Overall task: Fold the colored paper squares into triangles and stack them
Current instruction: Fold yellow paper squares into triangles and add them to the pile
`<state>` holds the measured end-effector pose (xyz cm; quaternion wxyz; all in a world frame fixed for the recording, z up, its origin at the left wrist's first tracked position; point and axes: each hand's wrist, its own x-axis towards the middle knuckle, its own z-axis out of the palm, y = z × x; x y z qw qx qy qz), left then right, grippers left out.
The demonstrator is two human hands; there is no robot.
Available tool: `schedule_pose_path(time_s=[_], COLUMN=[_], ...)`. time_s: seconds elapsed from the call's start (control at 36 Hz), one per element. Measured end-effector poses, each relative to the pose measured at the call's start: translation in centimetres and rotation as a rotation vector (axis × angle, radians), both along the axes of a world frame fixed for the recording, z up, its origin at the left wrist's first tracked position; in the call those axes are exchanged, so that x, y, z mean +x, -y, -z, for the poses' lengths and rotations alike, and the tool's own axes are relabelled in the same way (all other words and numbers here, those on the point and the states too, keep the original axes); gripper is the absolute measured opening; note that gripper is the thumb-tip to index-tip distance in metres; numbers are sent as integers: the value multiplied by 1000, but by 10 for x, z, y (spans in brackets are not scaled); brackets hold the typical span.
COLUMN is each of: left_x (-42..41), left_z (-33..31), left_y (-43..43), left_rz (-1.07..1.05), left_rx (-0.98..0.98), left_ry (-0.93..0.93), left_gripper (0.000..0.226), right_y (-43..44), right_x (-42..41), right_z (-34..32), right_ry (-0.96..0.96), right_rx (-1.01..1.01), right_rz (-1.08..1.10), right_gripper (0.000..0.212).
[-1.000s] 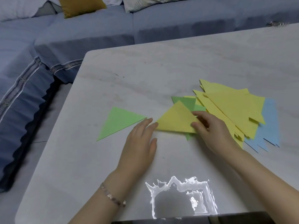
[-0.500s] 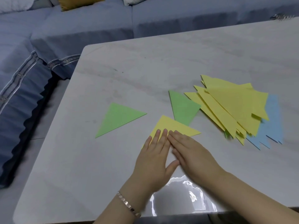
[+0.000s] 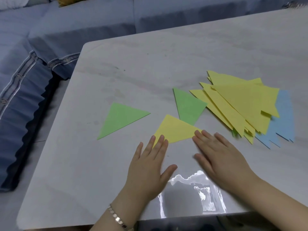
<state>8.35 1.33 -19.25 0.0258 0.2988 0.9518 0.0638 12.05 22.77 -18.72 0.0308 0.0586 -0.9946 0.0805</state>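
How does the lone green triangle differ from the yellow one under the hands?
The green triangle lies untouched; the yellow triangle has the left hand and right hand pressing flat fingers on its corners. The green triangle lies apart from other paper; the yellow triangle sits against another green piece. Both lie flat on the table.

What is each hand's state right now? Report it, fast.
Left hand: open, straight fingers pressing the yellow triangle's left corner.
Right hand: open, fingers flat at the same triangle's right corner, holding nothing.
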Motion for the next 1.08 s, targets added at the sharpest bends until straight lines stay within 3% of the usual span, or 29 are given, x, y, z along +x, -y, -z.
schedule_pose_path(time_s=[0.14,0.28,0.39,0.53,0.64,0.75,0.86,0.97,1.08], left_x=[5,-5,-28,-47,-53,-47,-44,-53,-78], left_z=[-3,-12,-40,-41,-40,-37,-35,-46,-59], left_y=[18,9,-12,-30,-29,-21,-1,30,57], left_rz=[-89,-217,-499,-523,-566,-550,-531,-601,-661], left_rx=[72,199,165,76,200,385,524,698,650], left_ry=[-38,-159,99,206,352,387,349,291,117], left_gripper=[65,34,31,56,57,23,31,17,10], right_y=[-8,-13,-8,-6,-2,10,23,29,29], right_x=[3,3,-1,-18,-47,-80,-98,-104,-107], right_z=[-3,-4,-5,-24,-37,-40,-35,-30,-23], right_ry=[-28,-104,-134,-6,42,103,127,119,75], right_rx=[-21,-67,-121,-323,-570,-527,-507,-456,-532], right_rz=[70,132,172,307,511,611,700,703,678], right_gripper=[54,47,42,13,30,64,89,87,74])
